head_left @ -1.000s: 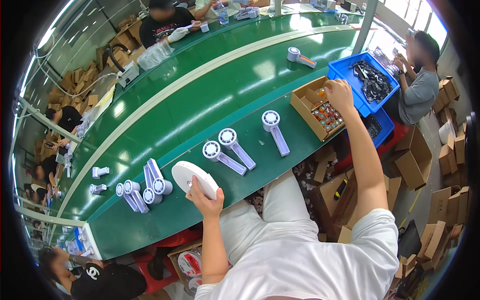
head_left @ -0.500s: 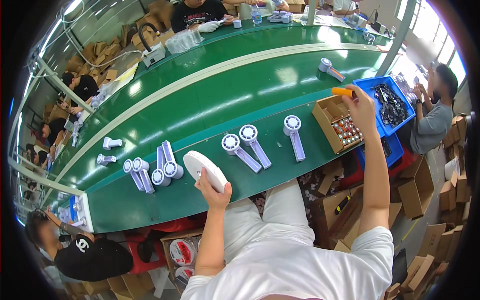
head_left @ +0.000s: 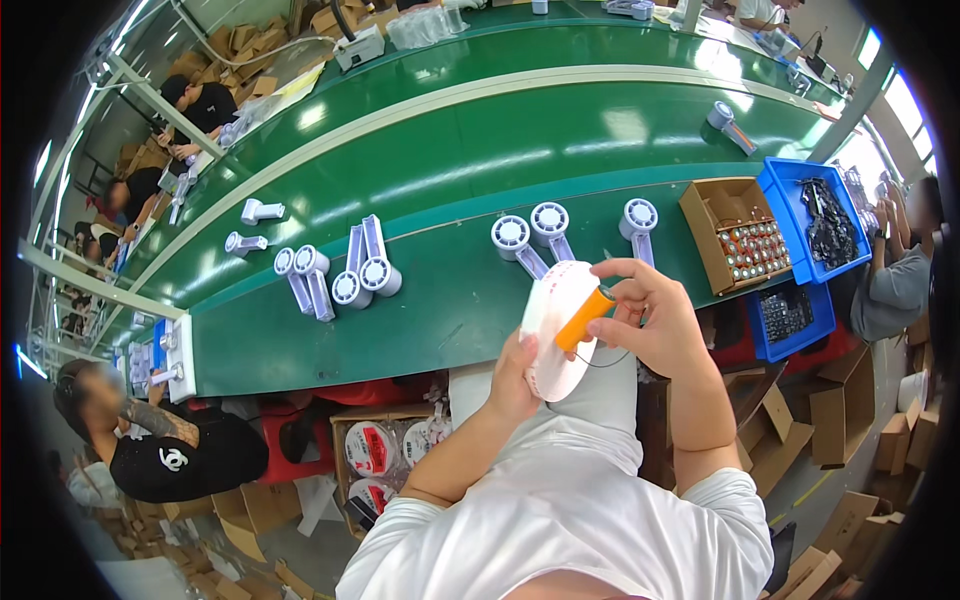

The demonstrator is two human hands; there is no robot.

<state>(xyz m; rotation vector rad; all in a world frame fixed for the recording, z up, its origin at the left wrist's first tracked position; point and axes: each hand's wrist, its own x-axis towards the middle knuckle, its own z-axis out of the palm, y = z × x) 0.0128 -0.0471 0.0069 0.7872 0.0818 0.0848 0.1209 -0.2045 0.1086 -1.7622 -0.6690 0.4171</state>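
Observation:
My left hand (head_left: 515, 382) grips a white roll of tape (head_left: 566, 286) by its edge, holding it tilted over my lap and the bench edge. In my right hand (head_left: 657, 318) is an orange cylindrical battery (head_left: 582, 322), pinched between the fingers and lying across the face of the roll. A thin dark wire (head_left: 606, 365) curves below the battery. Just beyond the roll lie lavender handheld fan housings (head_left: 549, 218), one (head_left: 640, 218) of them further right with its handle partly hidden. More fan housings (head_left: 352, 288) lie in pairs to the left.
A cardboard box (head_left: 704, 232) of orange batteries stands at the right. Beside it are a blue bin (head_left: 785, 190) of black parts and a lower blue bin (head_left: 790, 349). A green conveyor (head_left: 450, 150) runs behind the bench. A co-worker (head_left: 180, 440) sits at the left, another (head_left: 895, 280) at the right.
My right hand has brought the battery from above the cardboard box to the tape roll. My left hand has moved right with the roll. The view has shifted.

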